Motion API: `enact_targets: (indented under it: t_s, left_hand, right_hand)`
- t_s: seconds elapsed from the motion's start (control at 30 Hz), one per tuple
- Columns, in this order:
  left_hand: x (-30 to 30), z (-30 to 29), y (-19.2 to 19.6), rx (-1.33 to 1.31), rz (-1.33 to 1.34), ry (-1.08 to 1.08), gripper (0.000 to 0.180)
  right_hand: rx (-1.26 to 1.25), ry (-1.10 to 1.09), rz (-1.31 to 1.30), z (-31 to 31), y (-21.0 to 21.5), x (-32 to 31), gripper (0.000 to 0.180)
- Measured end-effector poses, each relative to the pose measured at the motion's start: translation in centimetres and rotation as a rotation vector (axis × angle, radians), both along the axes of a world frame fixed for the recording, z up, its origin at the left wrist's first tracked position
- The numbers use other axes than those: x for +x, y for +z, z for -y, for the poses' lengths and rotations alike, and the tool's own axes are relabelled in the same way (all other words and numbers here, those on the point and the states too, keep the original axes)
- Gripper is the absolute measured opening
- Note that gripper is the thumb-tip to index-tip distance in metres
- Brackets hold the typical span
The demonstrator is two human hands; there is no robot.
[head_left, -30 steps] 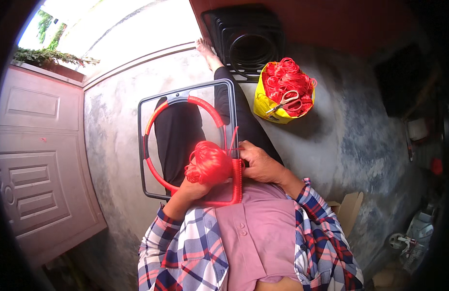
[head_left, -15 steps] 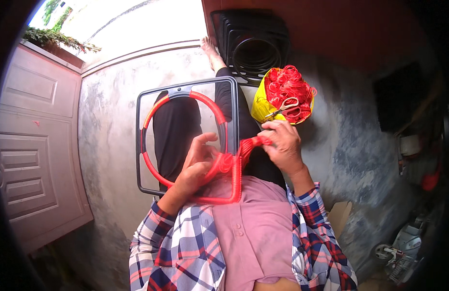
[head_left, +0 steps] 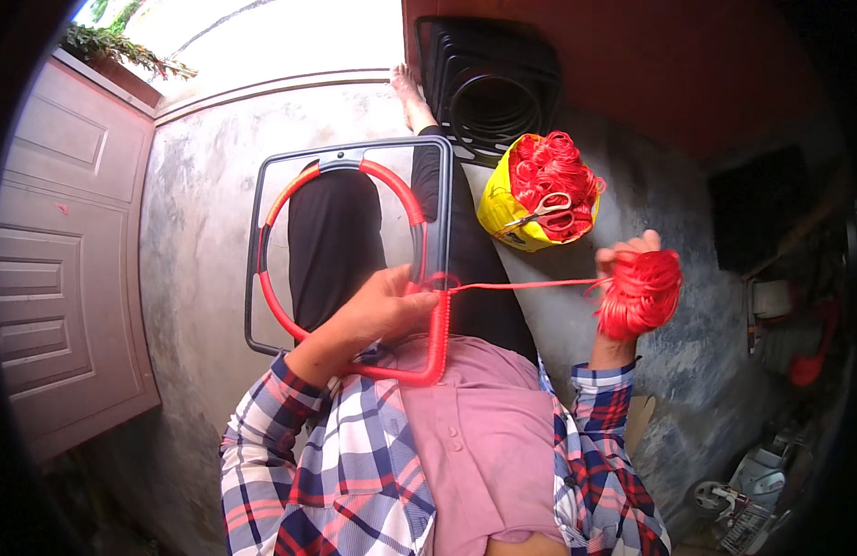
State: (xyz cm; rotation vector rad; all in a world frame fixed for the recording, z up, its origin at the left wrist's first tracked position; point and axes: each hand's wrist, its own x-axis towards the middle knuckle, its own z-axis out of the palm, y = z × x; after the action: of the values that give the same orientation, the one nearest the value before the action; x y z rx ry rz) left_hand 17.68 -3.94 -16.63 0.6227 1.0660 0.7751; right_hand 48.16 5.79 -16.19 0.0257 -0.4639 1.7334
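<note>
A dark grey square frame [head_left: 354, 144] with a round inner ring [head_left: 393, 183] rests across my lap. Red cord covers much of the ring and the frame's lower right corner [head_left: 438, 347]. My left hand [head_left: 391, 301] is closed on the frame's right bar, thumb by the top of the winding; some of its fingertips are hidden. Out to the right, my right hand [head_left: 623, 252] grips a bundle of red cord [head_left: 640, 296], which covers part of the fingers. Between the bar and that hand a single strand [head_left: 530, 284] runs taut.
Beyond my right knee stands a yellow bag [head_left: 495, 213] full of red cord [head_left: 551, 167], with scissors [head_left: 544, 213] on top. Several black frames [head_left: 489, 69] are stacked against the wall. A panelled door [head_left: 72, 259] is at left, a toy-like wheeled vehicle [head_left: 757, 486] at lower right.
My right hand has swung outward to the right with the cord bundle, and the strand has drawn out straight. My left hand has shifted right onto the bar. The frame has moved slightly left.
</note>
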Motion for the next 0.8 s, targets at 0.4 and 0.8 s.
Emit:
enact_targets:
  t_s: [0.4,0.8]
  left_hand:
    - [0.0,0.0,0.1,-0.012,-0.004,-0.007,0.019]
    - [0.2,0.3,-0.6,-0.001,-0.023,0.040,0.010]
  right_hand:
    - [-0.038,0.484,1.085,4.2,-3.1,-8.6,0.025]
    - [-0.165,0.322,1.056,2.7,-0.9,-5.1,0.013]
